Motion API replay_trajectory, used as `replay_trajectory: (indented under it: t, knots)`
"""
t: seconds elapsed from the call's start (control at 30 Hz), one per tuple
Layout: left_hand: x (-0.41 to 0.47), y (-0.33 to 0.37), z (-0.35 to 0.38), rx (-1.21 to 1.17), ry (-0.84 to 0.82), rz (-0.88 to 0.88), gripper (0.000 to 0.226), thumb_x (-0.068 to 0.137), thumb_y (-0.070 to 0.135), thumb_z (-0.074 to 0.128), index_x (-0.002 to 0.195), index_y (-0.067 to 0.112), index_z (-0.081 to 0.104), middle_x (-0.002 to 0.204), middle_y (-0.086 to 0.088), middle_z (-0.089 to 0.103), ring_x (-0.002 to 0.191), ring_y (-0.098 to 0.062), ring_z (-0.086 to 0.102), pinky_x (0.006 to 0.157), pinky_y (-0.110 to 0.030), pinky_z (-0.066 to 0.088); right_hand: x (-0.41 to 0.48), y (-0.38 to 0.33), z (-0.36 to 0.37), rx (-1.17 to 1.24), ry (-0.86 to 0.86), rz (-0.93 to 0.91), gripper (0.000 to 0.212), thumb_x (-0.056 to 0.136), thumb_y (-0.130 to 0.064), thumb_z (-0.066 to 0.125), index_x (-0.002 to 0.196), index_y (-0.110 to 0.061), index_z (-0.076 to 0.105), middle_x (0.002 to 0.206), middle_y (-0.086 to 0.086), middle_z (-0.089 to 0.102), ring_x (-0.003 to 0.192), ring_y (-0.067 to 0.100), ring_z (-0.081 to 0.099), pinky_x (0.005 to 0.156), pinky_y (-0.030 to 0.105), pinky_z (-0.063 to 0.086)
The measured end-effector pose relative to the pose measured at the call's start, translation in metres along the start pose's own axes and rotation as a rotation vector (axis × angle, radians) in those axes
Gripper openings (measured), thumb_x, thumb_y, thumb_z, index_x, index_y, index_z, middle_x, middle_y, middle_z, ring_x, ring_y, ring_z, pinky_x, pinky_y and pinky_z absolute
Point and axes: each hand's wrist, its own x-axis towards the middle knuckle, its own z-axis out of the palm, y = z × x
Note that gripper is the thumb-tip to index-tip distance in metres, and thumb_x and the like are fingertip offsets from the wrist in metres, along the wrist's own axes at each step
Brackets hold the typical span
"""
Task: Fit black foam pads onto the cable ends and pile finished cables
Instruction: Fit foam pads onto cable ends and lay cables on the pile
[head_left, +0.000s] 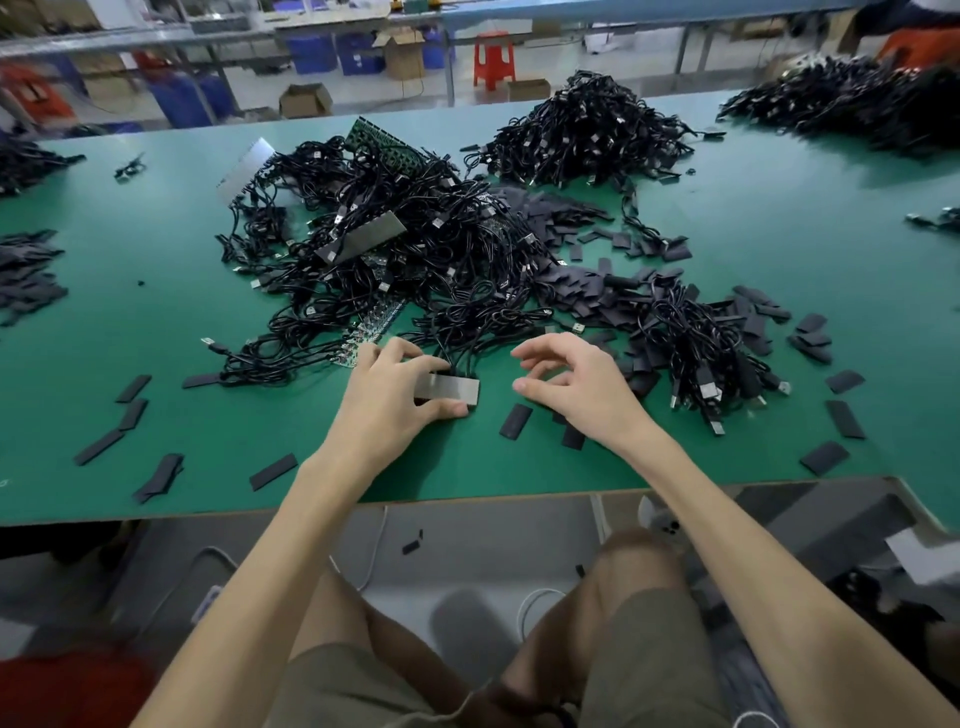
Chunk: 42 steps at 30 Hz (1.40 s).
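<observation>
My left hand (395, 395) grips a flat grey strip (452, 388) with several black cables running from its far edge into the big tangle of cables (395, 249). My right hand (566, 384) hovers just right of the strip, fingers loosely curled, holding nothing. Loose black foam pads lie close by: one pad (516, 421) between my hands, another (573, 435) under my right wrist. A heap of foam pads (582, 296) lies to the right of the tangle. A bundle of cables with USB plugs (701, 353) lies right of my right hand.
A green table (156, 312) carries more cable piles at the back middle (587, 130) and far right (841, 98). Scattered pads lie at the front left (161, 473) and right (844, 418). The table's front edge (467, 496) runs just below my forearms.
</observation>
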Motion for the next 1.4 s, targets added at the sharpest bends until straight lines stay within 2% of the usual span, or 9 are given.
replay_trajectory:
  t: [0.23,0.37,0.53,0.63,0.83,0.93,1.1,1.23,1.4]
  knots:
    - [-0.009,0.015,0.003,0.163,0.135,0.104,0.063,0.089,0.07,0.04,0.123,0.028,0.072,0.115,0.01,0.062,0.098,-0.025,0.044,0.08,-0.034,0.046,0.0,-0.002,0.002,-0.065,-0.077,-0.083,0.038,0.086,-0.012,0.081,0.119,-0.026,0.071,0.11,-0.005,0.063,0.096,0.008,0.06,0.069,0.019,0.048]
    - [-0.009,0.034,0.002,0.164,0.189,0.09,0.058,0.093,0.07,0.034,0.117,0.033,0.073,0.106,0.013,0.066,0.093,-0.021,0.051,0.066,-0.029,0.041,-0.002,-0.005,0.003,-0.156,-0.081,-0.167,0.032,0.088,-0.021,0.079,0.117,-0.03,0.071,0.115,-0.012,0.062,0.101,0.013,0.058,0.071,0.026,0.052]
    - [-0.007,0.048,0.0,0.232,0.141,0.063,0.065,0.093,0.075,0.028,0.112,0.033,0.074,0.104,0.012,0.067,0.095,-0.018,0.056,0.066,-0.03,0.046,-0.005,-0.006,0.004,-0.36,0.021,-0.291,0.018,0.095,-0.007,0.066,0.107,-0.02,0.07,0.108,-0.009,0.062,0.103,0.01,0.053,0.077,0.019,0.044]
    - [-0.008,0.047,0.0,0.241,0.129,0.037,0.071,0.091,0.078,0.025,0.111,0.031,0.074,0.104,0.01,0.068,0.095,-0.021,0.056,0.068,-0.031,0.044,-0.008,-0.005,0.007,-0.426,0.047,-0.342,0.014,0.097,-0.005,0.062,0.106,-0.013,0.068,0.106,-0.005,0.063,0.099,0.012,0.057,0.084,0.027,0.048]
    - [-0.01,0.043,0.0,0.117,0.12,-0.004,0.075,0.083,0.08,0.037,0.12,0.024,0.07,0.109,0.003,0.063,0.1,-0.025,0.045,0.089,-0.039,0.044,-0.005,-0.009,0.004,-0.16,-0.006,-0.105,0.026,0.092,-0.006,0.071,0.115,-0.017,0.067,0.097,-0.006,0.072,0.081,0.005,0.066,0.077,0.025,0.057]
    - [-0.012,0.044,0.003,0.019,0.169,-0.019,0.067,0.081,0.075,0.054,0.117,0.02,0.068,0.11,0.003,0.06,0.105,-0.024,0.044,0.093,-0.041,0.043,-0.003,-0.01,0.002,0.036,-0.04,0.009,0.032,0.092,0.001,0.069,0.122,-0.01,0.067,0.097,0.003,0.077,0.078,0.02,0.071,0.073,0.031,0.061]
    - [-0.01,0.048,0.011,-0.172,0.196,-0.019,0.054,0.076,0.052,0.082,0.112,0.018,0.06,0.105,0.005,0.047,0.1,-0.017,0.045,0.091,-0.037,0.04,-0.002,-0.011,-0.001,0.118,-0.053,0.055,0.027,0.096,0.0,0.064,0.122,-0.003,0.068,0.096,0.022,0.073,0.071,0.015,0.071,0.07,0.028,0.059]
    - [-0.006,0.05,0.017,-0.164,0.233,-0.001,0.052,0.073,0.043,0.087,0.109,0.024,0.056,0.105,0.009,0.047,0.1,-0.01,0.036,0.086,-0.025,0.017,-0.002,-0.011,0.001,0.111,-0.055,0.076,0.024,0.092,0.003,0.069,0.115,-0.003,0.066,0.093,0.018,0.072,0.076,0.021,0.072,0.07,0.032,0.06]
    - [-0.002,0.054,0.021,-0.167,0.204,0.019,0.048,0.073,0.042,0.086,0.106,0.029,0.053,0.101,0.012,0.046,0.099,-0.008,0.03,0.082,-0.027,0.016,-0.001,-0.008,0.001,0.071,0.0,0.077,0.014,0.089,-0.002,0.074,0.097,-0.012,0.067,0.085,0.01,0.071,0.067,0.018,0.067,0.067,0.033,0.061]
